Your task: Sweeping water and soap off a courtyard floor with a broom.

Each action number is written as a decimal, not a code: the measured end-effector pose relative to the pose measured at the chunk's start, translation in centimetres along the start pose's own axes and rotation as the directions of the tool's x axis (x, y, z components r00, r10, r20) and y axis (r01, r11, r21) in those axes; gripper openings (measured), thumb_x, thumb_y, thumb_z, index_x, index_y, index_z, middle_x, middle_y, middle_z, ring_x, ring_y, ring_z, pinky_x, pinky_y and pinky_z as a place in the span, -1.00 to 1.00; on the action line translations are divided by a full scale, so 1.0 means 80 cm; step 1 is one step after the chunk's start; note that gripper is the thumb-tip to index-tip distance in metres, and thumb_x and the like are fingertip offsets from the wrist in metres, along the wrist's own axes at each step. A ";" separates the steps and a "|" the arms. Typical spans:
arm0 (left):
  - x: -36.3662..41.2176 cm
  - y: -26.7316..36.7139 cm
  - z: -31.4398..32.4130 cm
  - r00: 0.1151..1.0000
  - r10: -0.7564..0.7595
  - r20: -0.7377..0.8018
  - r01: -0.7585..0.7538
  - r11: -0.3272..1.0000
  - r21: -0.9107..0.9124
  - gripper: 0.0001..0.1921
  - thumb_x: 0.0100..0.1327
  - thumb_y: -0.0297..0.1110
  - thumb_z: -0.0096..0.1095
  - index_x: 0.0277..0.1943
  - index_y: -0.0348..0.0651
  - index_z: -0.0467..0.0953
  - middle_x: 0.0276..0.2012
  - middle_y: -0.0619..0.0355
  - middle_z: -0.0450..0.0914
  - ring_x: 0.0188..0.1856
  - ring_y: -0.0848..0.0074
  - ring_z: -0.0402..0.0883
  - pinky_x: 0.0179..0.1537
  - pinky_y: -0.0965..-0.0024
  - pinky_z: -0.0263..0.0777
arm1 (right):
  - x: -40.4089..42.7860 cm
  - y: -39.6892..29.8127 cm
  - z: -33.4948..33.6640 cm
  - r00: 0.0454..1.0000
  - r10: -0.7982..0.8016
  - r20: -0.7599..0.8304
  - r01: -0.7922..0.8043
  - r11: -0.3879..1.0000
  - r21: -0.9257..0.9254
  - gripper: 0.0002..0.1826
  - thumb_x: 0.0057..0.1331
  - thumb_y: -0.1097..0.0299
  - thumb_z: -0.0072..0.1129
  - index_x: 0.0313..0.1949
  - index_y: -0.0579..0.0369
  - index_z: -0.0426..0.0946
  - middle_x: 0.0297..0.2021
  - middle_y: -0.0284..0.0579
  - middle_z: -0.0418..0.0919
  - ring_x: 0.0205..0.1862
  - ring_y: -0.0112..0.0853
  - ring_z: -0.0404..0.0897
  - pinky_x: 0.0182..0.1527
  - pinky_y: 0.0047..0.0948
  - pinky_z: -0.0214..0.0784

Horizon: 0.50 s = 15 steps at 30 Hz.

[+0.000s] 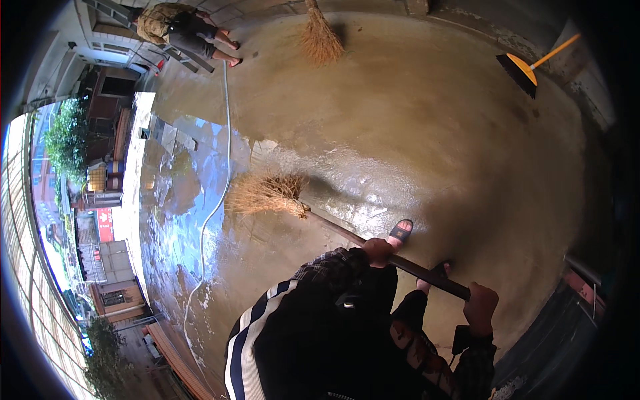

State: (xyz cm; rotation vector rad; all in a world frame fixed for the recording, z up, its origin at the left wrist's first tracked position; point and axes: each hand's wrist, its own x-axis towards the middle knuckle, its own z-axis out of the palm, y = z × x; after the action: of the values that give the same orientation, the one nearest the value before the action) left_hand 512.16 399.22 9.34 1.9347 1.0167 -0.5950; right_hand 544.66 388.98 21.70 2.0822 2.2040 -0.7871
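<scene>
A straw broom (270, 194) reaches diagonally across the middle. Its bristles point left, over or on the wet concrete floor (400, 120). My left hand (378, 251) is closed around the middle of the long handle. My right hand (480, 307) grips the handle's far end, lower right. One sandalled foot (401, 231) shows just above my left hand, and the other (441, 270) is partly behind the handle. A pale hose (228, 150) runs along the floor to the left of the bristles.
Another person (185, 30) bends over by a ladder (187, 60) at the upper left. A second straw broom (321, 40) is at the top. A yellow push broom (522, 70) with black bristles is near the right wall. Dark panels (555, 320) edge the lower right.
</scene>
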 end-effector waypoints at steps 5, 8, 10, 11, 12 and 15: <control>0.045 0.026 -0.019 0.943 0.253 -0.218 -0.229 0.965 0.128 -0.88 -0.10 -0.32 0.22 -0.43 -0.08 0.54 -0.51 0.06 0.57 -0.33 0.16 0.62 -0.25 0.13 0.42 | -0.052 0.012 0.007 0.949 0.246 -0.198 -0.269 0.959 -0.095 -0.89 -0.01 0.52 0.11 -0.53 0.08 0.34 -0.63 -0.08 0.38 -0.52 -0.08 0.43 -0.45 -0.17 0.23; 0.088 0.070 -0.068 0.839 0.449 -0.307 -0.398 0.892 0.217 -0.89 -0.15 -0.33 0.26 -0.46 -0.02 0.57 -0.50 0.17 0.61 -0.33 0.30 0.63 -0.16 0.24 0.35 | -0.083 0.007 0.000 0.896 0.318 -0.309 -0.380 0.910 -0.166 -0.87 0.04 0.49 0.15 -0.46 0.06 0.36 -0.62 -0.09 0.38 -0.52 -0.08 0.44 -0.45 -0.17 0.24; 0.147 0.076 -0.072 0.815 0.489 -0.312 -0.399 0.863 0.310 -0.88 -0.21 -0.31 0.28 -0.53 -0.02 0.51 -0.52 0.16 0.57 -0.27 0.32 0.59 -0.15 0.26 0.30 | -0.075 -0.008 -0.007 0.877 0.387 -0.283 -0.435 0.891 -0.128 -0.85 0.05 0.49 0.18 -0.43 0.07 0.36 -0.61 -0.09 0.40 -0.50 -0.07 0.46 -0.44 -0.16 0.25; 0.170 0.085 -0.084 0.797 0.511 -0.321 -0.400 0.846 0.353 -0.87 -0.23 -0.31 0.29 -0.52 -0.01 0.54 -0.51 0.17 0.59 -0.28 0.34 0.60 -0.14 0.29 0.29 | -0.075 -0.016 -0.012 0.838 0.483 -0.252 -0.518 0.851 -0.090 -0.83 0.06 0.48 0.20 -0.39 0.07 0.37 -0.59 -0.08 0.42 -0.48 -0.06 0.48 -0.43 -0.15 0.27; 0.188 0.096 -0.104 0.780 0.534 -0.327 -0.400 0.827 0.396 -0.86 -0.25 -0.30 0.30 -0.51 0.01 0.56 -0.49 0.18 0.60 -0.28 0.36 0.60 -0.13 0.32 0.28 | -0.067 -0.029 -0.021 0.835 0.490 -0.251 -0.525 0.846 -0.095 -0.83 0.06 0.48 0.20 -0.39 0.07 0.37 -0.59 -0.08 0.42 -0.48 -0.06 0.48 -0.43 -0.15 0.27; 0.228 0.106 -0.158 0.827 0.524 -0.206 -0.394 0.800 0.453 -0.83 -0.26 -0.30 0.32 -0.48 0.05 0.61 -0.45 0.20 0.62 -0.29 0.38 0.60 -0.10 0.37 0.25 | -0.017 -0.079 -0.048 0.822 0.557 -0.122 -0.569 0.812 -0.127 -0.75 0.07 0.45 0.24 -0.28 0.10 0.37 -0.53 -0.01 0.51 -0.42 -0.02 0.55 -0.37 -0.11 0.32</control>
State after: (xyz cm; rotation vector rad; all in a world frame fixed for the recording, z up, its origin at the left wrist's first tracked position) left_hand 529.62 415.13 6.92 2.5969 0.5808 -0.2019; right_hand 540.13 389.13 27.73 2.5078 1.4527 -0.4603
